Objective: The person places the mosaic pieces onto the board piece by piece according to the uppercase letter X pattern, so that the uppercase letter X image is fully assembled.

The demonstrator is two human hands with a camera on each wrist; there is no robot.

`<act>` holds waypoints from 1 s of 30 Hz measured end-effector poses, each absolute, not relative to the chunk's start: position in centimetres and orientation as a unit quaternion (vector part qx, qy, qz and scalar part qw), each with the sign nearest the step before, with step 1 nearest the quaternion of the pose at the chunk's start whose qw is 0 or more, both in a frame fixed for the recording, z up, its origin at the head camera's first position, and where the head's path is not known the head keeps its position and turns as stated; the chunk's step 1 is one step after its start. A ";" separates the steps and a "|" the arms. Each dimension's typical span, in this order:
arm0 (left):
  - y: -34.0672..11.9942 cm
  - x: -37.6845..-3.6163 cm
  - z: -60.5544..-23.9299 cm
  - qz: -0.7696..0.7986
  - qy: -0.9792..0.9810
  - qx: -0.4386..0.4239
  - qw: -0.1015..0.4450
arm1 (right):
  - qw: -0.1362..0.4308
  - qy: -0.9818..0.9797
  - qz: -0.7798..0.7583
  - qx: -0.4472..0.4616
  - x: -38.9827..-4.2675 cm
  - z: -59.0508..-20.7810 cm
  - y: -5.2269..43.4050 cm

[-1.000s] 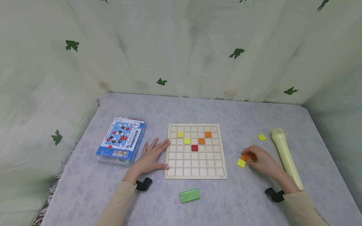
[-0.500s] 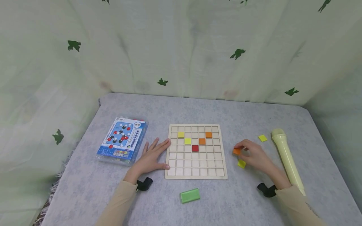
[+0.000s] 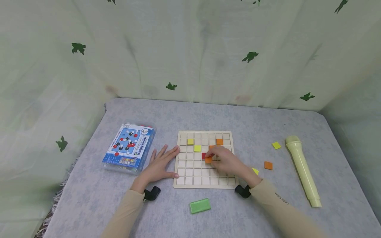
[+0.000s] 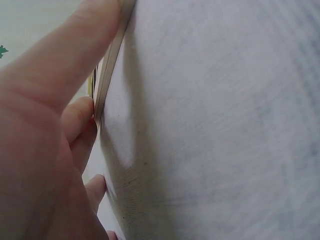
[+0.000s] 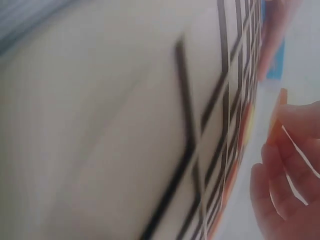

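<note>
Near edge of the table: green block, loose. Left hand flat, fingers spread, pressing the grid board at its left edge. Right hand pinches an orange tile above the mid-board cells, just beside the red tile. Best lowered level, squared to one cell. Near rows open; far rows partly filled.

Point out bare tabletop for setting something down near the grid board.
Free: behind the grid board toward the curtain, and between green block and left hand. Crowded: right of the board, loose tiles lie beside the cream tube; right hand covers the board.
</note>
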State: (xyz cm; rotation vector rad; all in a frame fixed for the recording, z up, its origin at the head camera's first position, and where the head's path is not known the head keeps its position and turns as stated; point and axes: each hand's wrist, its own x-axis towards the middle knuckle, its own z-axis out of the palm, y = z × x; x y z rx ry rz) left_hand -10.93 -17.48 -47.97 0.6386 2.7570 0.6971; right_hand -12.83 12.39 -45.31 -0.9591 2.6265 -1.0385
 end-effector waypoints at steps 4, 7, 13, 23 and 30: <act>-17.6 -10.9 -48.1 0.240 0.940 0.214 0.115 | 0.096 0.876 -0.324 -0.343 -12.8 -45.6 9.9; -17.6 -10.9 -48.1 0.241 0.939 0.214 0.117 | 0.101 0.883 -0.292 -0.352 -12.8 -45.7 8.6; -17.5 -11.0 -48.1 0.241 0.940 0.213 0.117 | 0.092 0.893 -0.259 -0.357 -12.7 -45.5 7.7; -17.5 -11.0 -48.2 0.240 0.940 0.214 0.115 | 0.104 0.890 -0.309 -0.319 -12.6 -45.1 9.1; -17.6 -11.0 -48.2 0.244 0.938 0.216 0.116 | 0.066 0.880 -0.378 -0.280 -12.5 -44.3 15.0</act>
